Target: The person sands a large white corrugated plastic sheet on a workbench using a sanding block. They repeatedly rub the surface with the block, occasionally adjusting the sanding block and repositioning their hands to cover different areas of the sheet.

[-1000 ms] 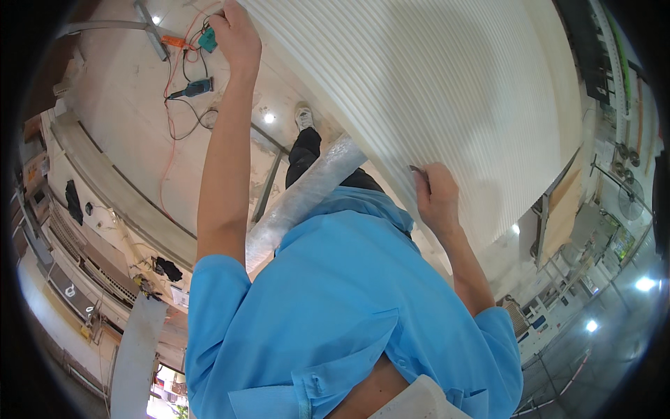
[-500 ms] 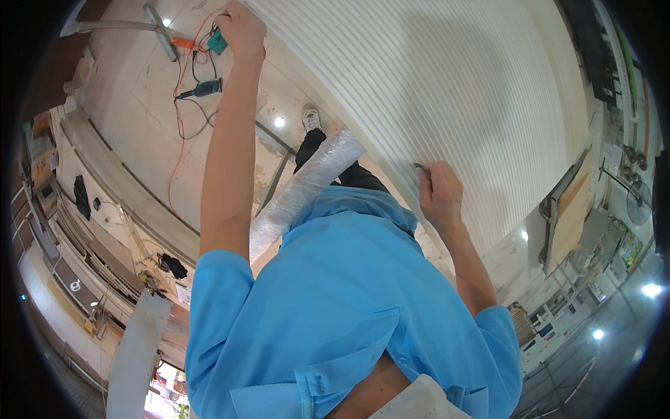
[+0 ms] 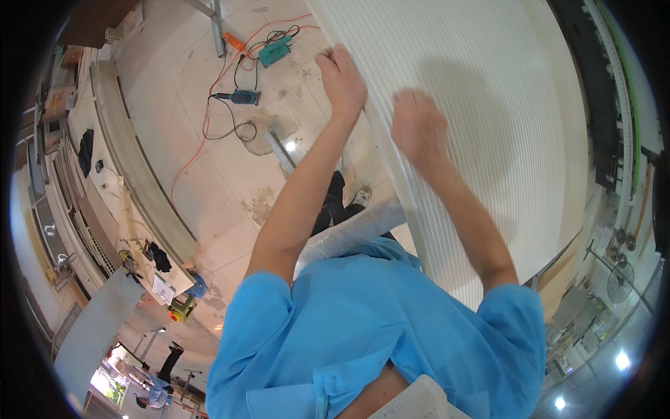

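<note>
A large white panel (image 3: pixel 502 160) with fine parallel ribs stretches away on the right, its long edge running between my hands. My left hand (image 3: pixel 343 82) is just left of that edge with its fingers curled in; whatever it pinches is hidden. Above the ribs near the same edge is my right hand (image 3: pixel 420 129), closed and slightly blurred, and its contents do not show. A roll of clear plastic wrap (image 3: pixel 349 234) lies slantwise against my waist, beside the panel's near end.
On the tiled floor to the left lie a teal power tool (image 3: pixel 275 52), a darker blue one (image 3: pixel 244 97), an orange connector (image 3: pixel 234 42) and loose cords. A metal leg (image 3: pixel 280 152) stands beyond my left forearm. A long workbench (image 3: pixel 143 164) runs down the left; another person (image 3: pixel 159 392) is lower left.
My left hand has come right and nearer, close to my right hand. The right hand has moved forward along the panel's edge; the small dark tool it held is out of sight. My view has turned.
</note>
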{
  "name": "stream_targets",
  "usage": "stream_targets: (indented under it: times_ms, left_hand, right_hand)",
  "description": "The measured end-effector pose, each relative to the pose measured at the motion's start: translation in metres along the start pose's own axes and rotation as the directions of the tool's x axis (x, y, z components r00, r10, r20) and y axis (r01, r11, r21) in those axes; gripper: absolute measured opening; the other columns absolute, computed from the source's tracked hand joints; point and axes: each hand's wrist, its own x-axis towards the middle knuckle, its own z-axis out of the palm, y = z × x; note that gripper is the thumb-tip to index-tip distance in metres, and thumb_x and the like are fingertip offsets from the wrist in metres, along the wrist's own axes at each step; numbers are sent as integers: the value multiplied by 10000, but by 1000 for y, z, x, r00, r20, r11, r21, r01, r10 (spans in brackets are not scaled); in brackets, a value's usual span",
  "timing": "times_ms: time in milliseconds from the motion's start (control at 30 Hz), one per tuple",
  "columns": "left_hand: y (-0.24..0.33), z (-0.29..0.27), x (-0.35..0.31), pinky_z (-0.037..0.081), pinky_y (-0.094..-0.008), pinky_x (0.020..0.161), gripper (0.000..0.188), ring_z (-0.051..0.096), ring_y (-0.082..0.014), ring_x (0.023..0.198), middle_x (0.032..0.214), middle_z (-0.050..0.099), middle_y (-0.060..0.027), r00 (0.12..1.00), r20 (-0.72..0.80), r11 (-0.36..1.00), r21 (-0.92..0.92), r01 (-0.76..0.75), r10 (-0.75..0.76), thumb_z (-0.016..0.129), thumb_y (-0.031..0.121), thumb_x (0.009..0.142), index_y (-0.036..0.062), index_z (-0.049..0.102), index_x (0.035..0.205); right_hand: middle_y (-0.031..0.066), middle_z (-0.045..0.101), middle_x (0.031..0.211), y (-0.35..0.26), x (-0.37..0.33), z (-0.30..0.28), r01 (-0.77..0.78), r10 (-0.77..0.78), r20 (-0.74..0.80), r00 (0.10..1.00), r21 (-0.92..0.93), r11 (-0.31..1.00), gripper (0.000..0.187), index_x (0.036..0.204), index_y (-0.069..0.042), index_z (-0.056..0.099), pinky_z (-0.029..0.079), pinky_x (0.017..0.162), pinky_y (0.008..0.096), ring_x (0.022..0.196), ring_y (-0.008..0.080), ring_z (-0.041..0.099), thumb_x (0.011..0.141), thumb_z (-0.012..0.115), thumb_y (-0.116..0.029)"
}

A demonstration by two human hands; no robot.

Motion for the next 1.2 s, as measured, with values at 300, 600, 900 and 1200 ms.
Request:
stream_targets:
  times_ms: [300, 600, 900, 1200]
  left_hand:
    - [15, -6, -2, 488, -387, 760, 405, 604, -257, 797, 865, 622, -169, 998, 47, 997, -53, 52, -49, 480, 338, 1072, -65, 464, 1111]
    - [4, -5, 1, 495, -399, 830, 466, 637, -295, 859, 923, 655, -196, 999, 36, 1000, 11, -6, 6, 450, 398, 1065, -65, 483, 1110]
    - [14, 2, -3, 497, -449, 859, 495, 661, -357, 903, 954, 671, -216, 999, 30, 999, 43, 34, -35, 398, 420, 1070, -59, 458, 1177]
    - [-2, -4, 7, 462, -446, 900, 513, 604, -378, 981, 1007, 608, -292, 999, 33, 995, 89, -36, 33, 457, 403, 1051, -107, 514, 1041]
  right_hand:
    - [254, 703, 959, -31, 290, 84, 112, -115, -122, 986, -33, 993, 182, 950, 20, 652, 573, 798, 493, 927, 391, 704, 902, 503, -73]
    - [135, 615, 837, 11, -101, -35, 17, -17, 47, 999, -5, 1000, 83, 905, -62, 622, 531, 705, 461, 789, 335, 624, 822, 623, -70]
    - [120, 591, 796, 15, -154, -51, -16, 23, 99, 995, -76, 997, 47, 842, -73, 607, 495, 631, 461, 761, 313, 618, 803, 633, -72]
    - [247, 700, 944, -28, 193, 46, 74, -75, -44, 996, -25, 997, 150, 939, 18, 650, 570, 789, 497, 915, 407, 695, 879, 537, -61]
